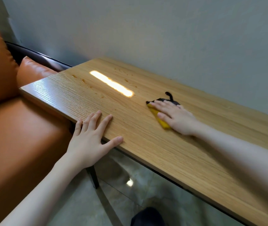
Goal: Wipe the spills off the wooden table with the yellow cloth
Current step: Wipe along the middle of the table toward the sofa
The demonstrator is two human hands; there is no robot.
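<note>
- A long, narrow wooden table (154,141) stands with its far long edge against a plain grey wall (162,30); its left short end meets an orange leather sofa (19,136), and a glossy tiled floor (113,185) shows below the near edge
- Amber spills (84,81) lie in drops and streaks toward the left end, on both sides of a bright strip of reflected light (112,83), well apart from both hands
- The yellow cloth (160,120), with a black edge and a black loop at its far side, lies flat on the middle of the tabletop, nearer the wall side than the front edge
- The right hand (175,118) presses down on the cloth with fingers straight and spread, not curled around it; only the cloth's left edge shows past the palm
- The left hand (90,136) rests on the near edge, fingers straight and flat on the wood, thumb lying along the rim, grasping nothing
- Bare wood runs between the cloth and the spills, and also stretches to the right of the right forearm toward the table's far right end
</note>
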